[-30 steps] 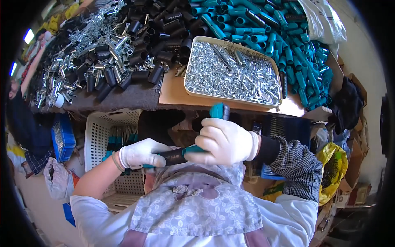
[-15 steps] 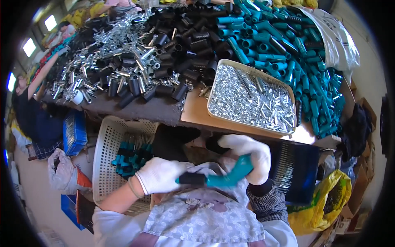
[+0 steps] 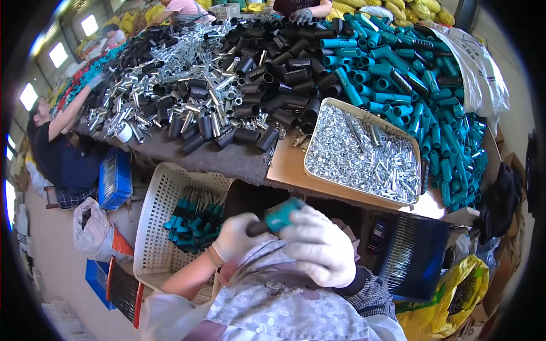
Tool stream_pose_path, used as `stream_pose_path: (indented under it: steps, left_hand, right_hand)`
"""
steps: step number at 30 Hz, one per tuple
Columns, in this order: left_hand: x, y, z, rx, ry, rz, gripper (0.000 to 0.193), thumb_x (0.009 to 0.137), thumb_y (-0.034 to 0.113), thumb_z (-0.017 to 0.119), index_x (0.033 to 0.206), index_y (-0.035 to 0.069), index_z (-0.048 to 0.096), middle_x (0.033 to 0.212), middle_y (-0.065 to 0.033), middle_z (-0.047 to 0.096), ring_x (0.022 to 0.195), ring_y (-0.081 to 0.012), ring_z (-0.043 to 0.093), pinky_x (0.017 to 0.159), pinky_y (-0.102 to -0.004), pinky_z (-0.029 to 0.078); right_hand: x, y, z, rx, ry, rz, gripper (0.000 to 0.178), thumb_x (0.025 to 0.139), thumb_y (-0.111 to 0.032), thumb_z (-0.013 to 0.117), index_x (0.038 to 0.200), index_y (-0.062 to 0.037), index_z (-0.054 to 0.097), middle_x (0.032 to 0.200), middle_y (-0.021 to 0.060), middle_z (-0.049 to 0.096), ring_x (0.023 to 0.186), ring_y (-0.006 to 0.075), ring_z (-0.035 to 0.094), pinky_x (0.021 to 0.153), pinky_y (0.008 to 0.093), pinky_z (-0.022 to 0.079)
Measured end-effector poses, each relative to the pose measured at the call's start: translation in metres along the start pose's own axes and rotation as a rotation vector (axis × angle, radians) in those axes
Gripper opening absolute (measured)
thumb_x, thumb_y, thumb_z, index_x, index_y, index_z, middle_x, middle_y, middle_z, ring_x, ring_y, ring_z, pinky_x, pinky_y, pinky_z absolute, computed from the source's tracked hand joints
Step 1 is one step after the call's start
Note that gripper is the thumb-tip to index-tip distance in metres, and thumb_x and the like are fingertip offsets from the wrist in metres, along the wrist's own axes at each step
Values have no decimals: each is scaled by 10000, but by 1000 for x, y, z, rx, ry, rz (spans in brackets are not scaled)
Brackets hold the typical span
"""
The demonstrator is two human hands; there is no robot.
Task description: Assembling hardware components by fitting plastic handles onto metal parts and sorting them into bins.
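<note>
In front of my apron I hold a teal plastic handle [image 3: 282, 214] with a black tubular sleeve [image 3: 257, 228] at its left end. My left hand [image 3: 236, 238], in a white glove, is closed round the black end. My right hand [image 3: 320, 245], also white-gloved, is closed on the teal part from the right, and its fingers hide some of it. Below the bench edge to the left, a white perforated basket [image 3: 152, 227] holds several teal-and-black handles [image 3: 196, 219] with metal shafts.
On the bench lie heaps of teal handles [image 3: 392, 79], black sleeves [image 3: 296, 74] and metal tubes [image 3: 219, 91]. A tray [image 3: 310, 165] holds small metal parts. A dark blue box [image 3: 424, 256] with metal rods stands right. Co-workers are left [image 3: 62, 148] and across the bench [image 3: 301, 11].
The teal handle has turned from lying sideways to pointing up and away. My right hand has come down and left, nearer my left hand. The view has shifted slightly.
</note>
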State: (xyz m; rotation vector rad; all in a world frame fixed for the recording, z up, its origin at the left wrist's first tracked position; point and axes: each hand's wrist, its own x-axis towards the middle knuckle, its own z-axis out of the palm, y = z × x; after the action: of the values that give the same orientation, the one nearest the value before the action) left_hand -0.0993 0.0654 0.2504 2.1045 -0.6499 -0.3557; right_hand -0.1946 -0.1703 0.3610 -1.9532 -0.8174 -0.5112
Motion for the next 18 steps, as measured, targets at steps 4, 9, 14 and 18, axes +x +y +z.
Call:
stream_pose_path:
  steps: [4,9,14,18]
  left_hand:
    - [-19,-5,0,320,-172,535,312,681,326,836,872,116,705,835,-112,678,785,-300,706,675,-418,561]
    - [-4,2,0,66,-74,91,303,815,297,835,938,47,718,874,-157,719,756,-327,698,676,-383,558]
    - [-3,-4,-2,77,152,523,267,693,202,870,831,82,675,739,-122,644,658,-318,656,600,-380,526]
    - [-14,15,17,140,-130,323,275,772,285,836,888,63,721,863,-142,703,828,-348,710,740,-416,564]
  right_hand:
    - [-16,24,-26,380,198,384,380,961,-267,550,1110,46,706,1224,235,686,1224,390,634,1087,496,467]
    - [-3,8,0,-3,-57,-39,341,853,-198,740,1164,-63,702,1297,138,677,1345,404,547,1171,554,363]
    - [-12,27,-17,63,145,217,403,967,-313,514,1120,9,702,1271,230,665,1285,444,573,1136,532,402]
    - [-5,23,-7,115,-87,14,300,934,-220,579,1100,-15,721,1233,185,688,1300,422,575,1161,542,380]
